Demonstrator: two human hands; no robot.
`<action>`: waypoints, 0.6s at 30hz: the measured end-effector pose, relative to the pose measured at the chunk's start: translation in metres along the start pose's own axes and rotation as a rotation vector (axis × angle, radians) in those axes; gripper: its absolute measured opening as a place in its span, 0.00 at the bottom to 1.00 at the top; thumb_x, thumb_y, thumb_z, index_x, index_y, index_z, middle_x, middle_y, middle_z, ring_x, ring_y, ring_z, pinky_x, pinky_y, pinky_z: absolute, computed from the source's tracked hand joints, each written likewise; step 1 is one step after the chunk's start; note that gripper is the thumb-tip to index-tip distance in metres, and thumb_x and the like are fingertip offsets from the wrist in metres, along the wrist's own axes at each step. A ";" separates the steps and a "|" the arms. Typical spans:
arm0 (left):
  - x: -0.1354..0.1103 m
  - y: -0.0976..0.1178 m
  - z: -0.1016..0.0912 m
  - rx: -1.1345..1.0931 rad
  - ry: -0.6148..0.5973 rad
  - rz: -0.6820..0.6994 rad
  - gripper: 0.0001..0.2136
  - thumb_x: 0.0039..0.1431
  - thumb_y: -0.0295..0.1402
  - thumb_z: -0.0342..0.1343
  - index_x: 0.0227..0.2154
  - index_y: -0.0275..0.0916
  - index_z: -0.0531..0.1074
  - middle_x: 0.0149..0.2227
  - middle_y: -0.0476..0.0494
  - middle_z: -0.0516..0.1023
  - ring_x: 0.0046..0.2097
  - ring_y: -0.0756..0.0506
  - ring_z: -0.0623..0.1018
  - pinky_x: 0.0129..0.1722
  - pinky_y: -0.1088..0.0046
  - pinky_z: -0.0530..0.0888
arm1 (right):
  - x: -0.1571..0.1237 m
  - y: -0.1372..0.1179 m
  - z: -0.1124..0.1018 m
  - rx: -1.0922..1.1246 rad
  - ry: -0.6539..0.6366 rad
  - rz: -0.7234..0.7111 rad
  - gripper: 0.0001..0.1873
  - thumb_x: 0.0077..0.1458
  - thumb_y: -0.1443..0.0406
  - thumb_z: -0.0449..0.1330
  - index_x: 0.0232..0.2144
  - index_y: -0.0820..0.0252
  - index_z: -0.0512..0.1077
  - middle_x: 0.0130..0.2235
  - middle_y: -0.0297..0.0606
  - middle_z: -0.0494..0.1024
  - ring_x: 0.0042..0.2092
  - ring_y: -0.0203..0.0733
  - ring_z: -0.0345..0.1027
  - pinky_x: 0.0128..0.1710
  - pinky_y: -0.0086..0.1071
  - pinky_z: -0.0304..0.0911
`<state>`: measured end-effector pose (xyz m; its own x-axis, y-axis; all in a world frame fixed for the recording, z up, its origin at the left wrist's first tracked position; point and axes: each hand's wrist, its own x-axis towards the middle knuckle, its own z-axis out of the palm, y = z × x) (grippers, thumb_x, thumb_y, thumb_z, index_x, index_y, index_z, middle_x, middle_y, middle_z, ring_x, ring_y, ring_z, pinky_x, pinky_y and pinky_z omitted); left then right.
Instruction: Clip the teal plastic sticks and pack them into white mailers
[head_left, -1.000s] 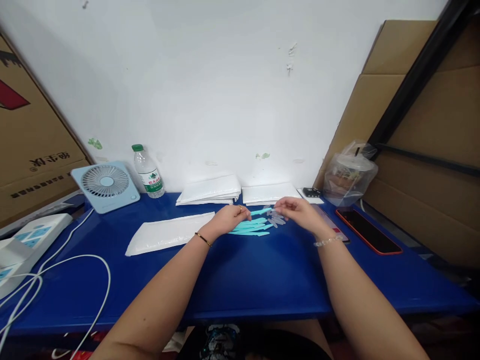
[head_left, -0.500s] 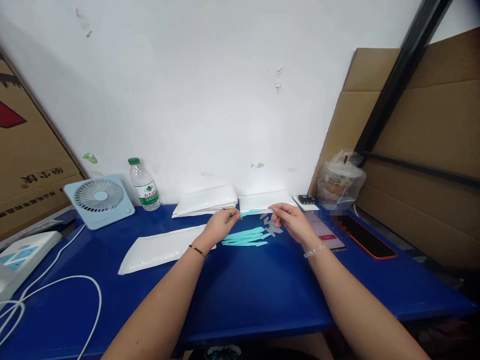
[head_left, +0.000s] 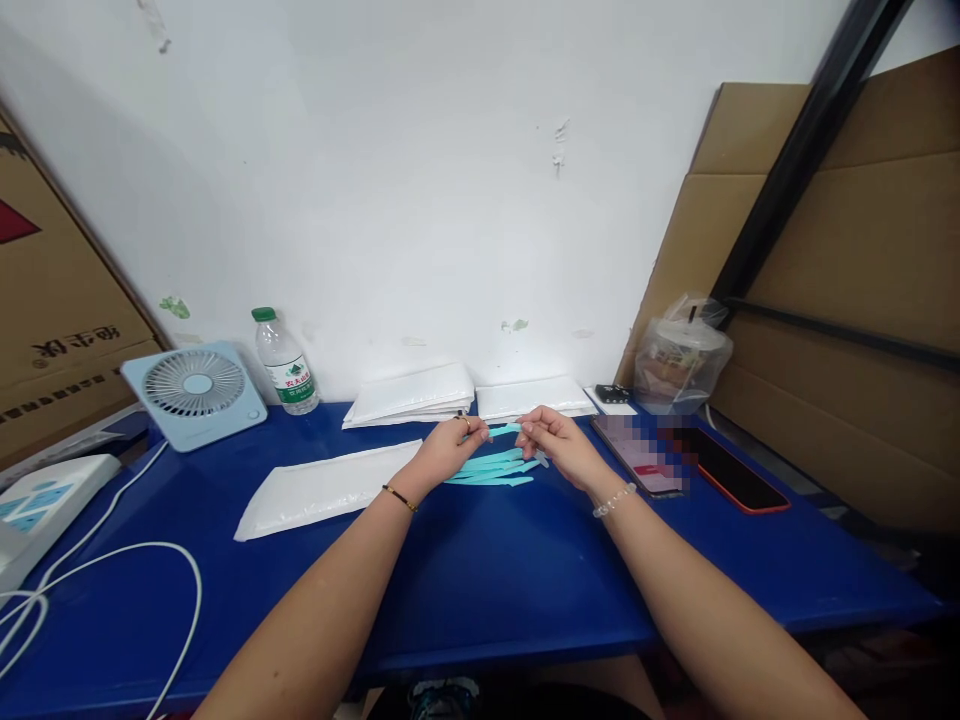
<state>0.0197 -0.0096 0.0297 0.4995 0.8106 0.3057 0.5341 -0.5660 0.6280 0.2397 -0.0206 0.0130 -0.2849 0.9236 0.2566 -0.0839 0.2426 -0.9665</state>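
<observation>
My left hand (head_left: pixel 448 450) is closed in a pinch on one end of a slim turquoise eyebrow razor (head_left: pixel 505 430), which points to the right. At its other end, my right hand (head_left: pixel 561 447) pinches what looks like a small clear blade cap, mostly hidden by the fingers. Below both hands, several similar turquoise razors (head_left: pixel 491 470) lie side by side on the blue table (head_left: pixel 517 570). Loose clear caps (head_left: pixel 541 459) show beside them, partly covered by my right hand. A white padded mailer (head_left: pixel 322 490) lies left of my left hand.
Stacked white mailers (head_left: pixel 409 393) and another mailer pile (head_left: pixel 532 396) lie along the wall. A blue fan (head_left: pixel 196 390), water bottle (head_left: pixel 286 365) and white cable (head_left: pixel 196 580) are at left. Two phones, one a red-edged phone (head_left: pixel 739 475), and a bagged cup (head_left: pixel 679 360) sit at right.
My right hand has moved left, bringing its fingertips to the free end of the razor in my left hand. The view has shifted slightly.
</observation>
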 end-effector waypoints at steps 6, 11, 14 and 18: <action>0.001 -0.022 0.004 0.233 0.057 -0.187 0.14 0.60 0.41 0.47 0.36 0.43 0.76 0.38 0.47 0.77 0.40 0.45 0.74 0.37 0.73 0.68 | -0.002 -0.006 -0.022 -0.661 0.135 0.004 0.10 0.53 0.59 0.56 0.30 0.60 0.71 0.27 0.35 0.74 0.24 0.34 0.63 0.25 0.29 0.57; 0.000 -0.036 0.006 0.348 0.000 -0.225 0.12 0.58 0.38 0.49 0.38 0.44 0.76 0.38 0.47 0.77 0.40 0.45 0.75 0.37 0.74 0.67 | -0.007 -0.002 -0.034 -1.015 -0.006 0.037 0.03 0.45 0.67 0.60 0.26 0.60 0.73 0.26 0.35 0.74 0.27 0.36 0.65 0.28 0.28 0.56; -0.001 -0.031 0.006 0.372 0.026 -0.187 0.13 0.55 0.40 0.52 0.40 0.43 0.74 0.37 0.45 0.76 0.40 0.45 0.74 0.36 0.73 0.68 | -0.007 0.005 -0.032 -1.099 -0.047 0.030 0.05 0.42 0.69 0.60 0.27 0.60 0.74 0.28 0.36 0.75 0.30 0.37 0.66 0.29 0.28 0.57; -0.003 -0.018 0.007 0.297 -0.069 -0.023 0.16 0.50 0.46 0.56 0.37 0.42 0.74 0.38 0.47 0.75 0.39 0.46 0.73 0.35 0.74 0.68 | -0.004 0.010 -0.028 -1.180 -0.036 0.078 0.05 0.41 0.72 0.58 0.24 0.60 0.73 0.27 0.37 0.75 0.29 0.37 0.66 0.29 0.28 0.57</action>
<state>0.0130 -0.0032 0.0126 0.5247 0.8172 0.2384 0.7166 -0.5752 0.3944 0.2671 -0.0139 0.0018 -0.2783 0.9438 0.1782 0.8633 0.3271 -0.3844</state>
